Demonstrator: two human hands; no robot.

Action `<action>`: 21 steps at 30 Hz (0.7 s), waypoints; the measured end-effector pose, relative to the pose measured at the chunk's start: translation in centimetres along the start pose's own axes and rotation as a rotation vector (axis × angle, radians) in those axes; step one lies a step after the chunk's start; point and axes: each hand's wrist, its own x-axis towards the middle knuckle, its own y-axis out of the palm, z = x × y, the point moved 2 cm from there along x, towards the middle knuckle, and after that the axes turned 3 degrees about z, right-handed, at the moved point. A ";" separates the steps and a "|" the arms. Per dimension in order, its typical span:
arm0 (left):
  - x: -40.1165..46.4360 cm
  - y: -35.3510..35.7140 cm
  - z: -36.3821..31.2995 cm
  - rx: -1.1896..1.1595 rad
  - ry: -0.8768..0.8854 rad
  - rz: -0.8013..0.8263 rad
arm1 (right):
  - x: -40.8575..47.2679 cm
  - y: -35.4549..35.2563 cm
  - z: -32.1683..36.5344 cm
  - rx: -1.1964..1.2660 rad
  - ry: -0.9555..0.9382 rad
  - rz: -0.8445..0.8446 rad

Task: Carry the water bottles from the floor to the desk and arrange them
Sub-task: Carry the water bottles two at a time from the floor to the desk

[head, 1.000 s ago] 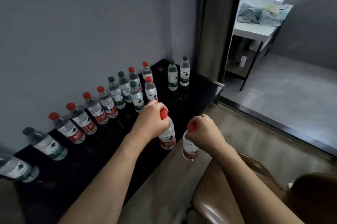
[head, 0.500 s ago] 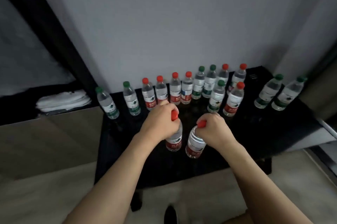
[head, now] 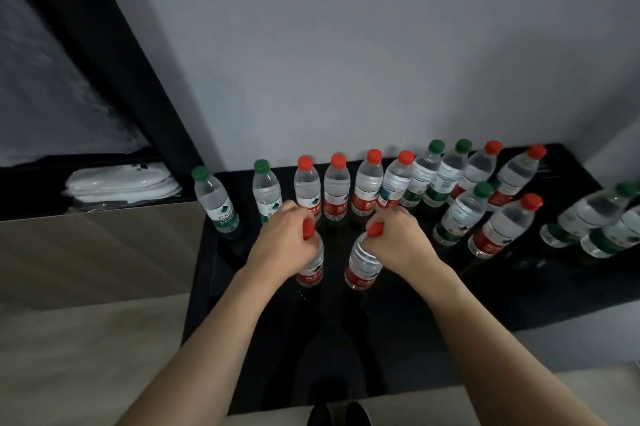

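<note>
My left hand (head: 285,240) grips the neck of a red-capped water bottle (head: 310,271), and my right hand (head: 398,238) grips the neck of another red-capped bottle (head: 362,268). Both bottles hang upright, side by side, just above or on the black desk (head: 415,321); contact with the top cannot be made out. Behind them a row of several bottles with green and red caps (head: 334,191) lines the wall. A green-capped bottle (head: 459,217) and a red-capped one (head: 498,230) stand in front of that row on the right.
Two more green-label bottles (head: 588,221) stand at the desk's far right. A grey wall backs the desk. To the left a lower shelf holds folded white cloth (head: 121,183) beside a dark frame. My shoe tips (head: 336,413) show at the desk's front edge.
My view has swung left from the doorway to face the desk squarely. Both hands have carried their bottles from the desk's edge to over its middle, closer to the back row.
</note>
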 end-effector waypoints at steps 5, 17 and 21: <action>3.2 1.2 0.6 0.015 -0.037 -0.017 | 4.1 0.2 -1.3 -0.008 -0.020 0.056; 7.2 4.4 1.5 0.016 -0.130 0.000 | 10.2 1.6 -3.0 -0.023 -0.068 0.163; 7.6 4.7 2.0 0.004 -0.129 0.008 | 11.2 1.6 -2.7 -0.067 -0.100 0.227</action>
